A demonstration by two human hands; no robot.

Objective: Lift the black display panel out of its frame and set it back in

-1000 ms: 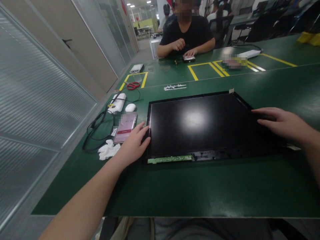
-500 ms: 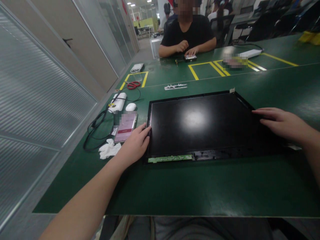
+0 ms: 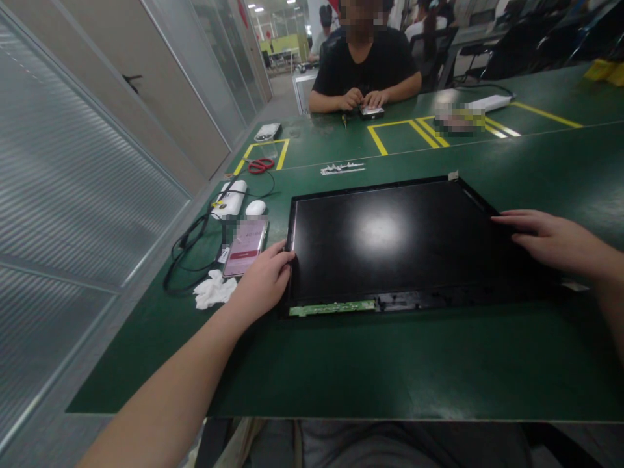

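A large black display panel lies face up on the green table, a bright light reflected in its screen. A thin green circuit board runs along the left part of its near edge. My left hand is closed on the panel's left rim, its fingertips over the frame. Across from it, my right hand grips the right rim with thumb and fingers laid on the frame; its other fingers are hidden. A small pale tab sticks up at the far right corner of the panel.
Left of the panel are a phone, crumpled white tissue, a white mouse-shaped case, a white box, black cables and red-handled scissors. White strips lie beyond. A person sits opposite, hands on a small device.
My hands and the panel stay almost in place, with slight finger shifts. The person opposite has lowered one hand to the small device.
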